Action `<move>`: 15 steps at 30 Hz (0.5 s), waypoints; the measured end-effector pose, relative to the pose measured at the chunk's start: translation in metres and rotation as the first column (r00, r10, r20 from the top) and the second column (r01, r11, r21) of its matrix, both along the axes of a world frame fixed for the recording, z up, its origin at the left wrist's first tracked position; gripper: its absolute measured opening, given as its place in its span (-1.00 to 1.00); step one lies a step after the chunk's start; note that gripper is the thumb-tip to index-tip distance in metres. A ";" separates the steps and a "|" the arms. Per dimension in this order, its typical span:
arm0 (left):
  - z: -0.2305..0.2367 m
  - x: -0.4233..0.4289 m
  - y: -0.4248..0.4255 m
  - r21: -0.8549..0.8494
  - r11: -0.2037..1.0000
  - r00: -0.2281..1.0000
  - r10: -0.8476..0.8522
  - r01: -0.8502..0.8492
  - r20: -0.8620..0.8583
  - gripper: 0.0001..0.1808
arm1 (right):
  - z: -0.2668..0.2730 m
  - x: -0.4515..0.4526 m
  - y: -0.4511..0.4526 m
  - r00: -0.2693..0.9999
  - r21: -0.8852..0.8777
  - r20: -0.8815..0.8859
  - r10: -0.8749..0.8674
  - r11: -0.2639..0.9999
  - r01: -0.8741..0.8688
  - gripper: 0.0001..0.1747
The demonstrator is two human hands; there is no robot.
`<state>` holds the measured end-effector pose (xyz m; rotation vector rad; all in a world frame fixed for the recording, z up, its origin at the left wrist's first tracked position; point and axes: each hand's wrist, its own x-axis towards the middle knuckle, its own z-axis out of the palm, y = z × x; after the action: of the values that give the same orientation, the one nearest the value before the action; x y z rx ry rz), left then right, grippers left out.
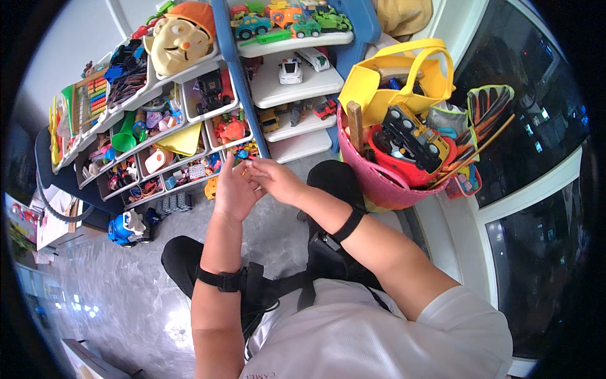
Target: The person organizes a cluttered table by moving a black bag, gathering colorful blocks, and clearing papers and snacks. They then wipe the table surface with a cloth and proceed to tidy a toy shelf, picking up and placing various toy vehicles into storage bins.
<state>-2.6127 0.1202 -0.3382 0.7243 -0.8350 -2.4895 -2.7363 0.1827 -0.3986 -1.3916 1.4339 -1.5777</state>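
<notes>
My left hand is raised palm up in front of the lower toy bins, with its thumb pointing away from me. Against it, from the right, comes my right hand, and the fingers of both hands meet. Something small and dark shows at the right fingertips, too small to name; whether it is held cannot be told. Just beyond the hands is a white bin of small colourful toys. Above that bin, an orange toy lies in another bin.
A pink basket at the right holds a yellow felt bag and an upturned toy truck. Ahead, toy cars stand on white shelves. A blue toy truck stands on the grey floor at the left. Windows line the right side.
</notes>
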 end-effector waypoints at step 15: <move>0.013 0.022 -0.088 -0.132 0.971 0.980 0.198 -0.200 -0.025 -0.67 | 0.051 -0.150 -0.091 0.833 0.368 0.495 -0.248 0.928 0.058 -0.44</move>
<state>-2.5912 0.0319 -0.3253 0.7093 -0.8703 -2.2353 -2.8863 0.0916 -0.3475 -0.5732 1.3973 -1.5569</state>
